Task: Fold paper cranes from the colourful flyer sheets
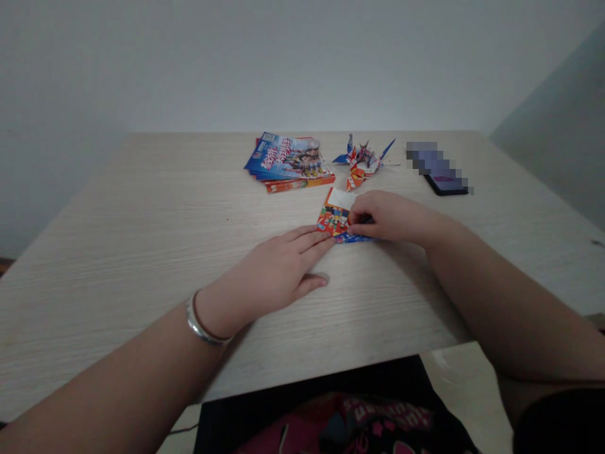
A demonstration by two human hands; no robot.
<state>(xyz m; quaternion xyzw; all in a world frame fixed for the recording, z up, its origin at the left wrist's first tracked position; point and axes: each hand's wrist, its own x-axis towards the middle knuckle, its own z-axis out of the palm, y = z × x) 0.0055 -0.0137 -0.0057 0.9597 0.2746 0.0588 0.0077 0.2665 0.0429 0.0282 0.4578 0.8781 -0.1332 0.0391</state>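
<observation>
A small sheet of printed paper (333,219), folded and coloured red, orange and blue with a white patch, lies on the table in front of me. My left hand (278,271) rests flat, its fingertips on the paper's lower left corner and its thumb apart. My right hand (385,217) is curled over the paper's right side, thumb and fingers pinching its edge. Part of the paper is hidden under that hand. Just beyond it sit folded paper cranes (362,162) in red, blue and white.
Behind the paper, to the left, lies a stack of printed leaflets (290,157). A dark phone (444,176), partly pixelated, lies at the back right. The pale wooden table (142,252) meets a white wall at its far edge.
</observation>
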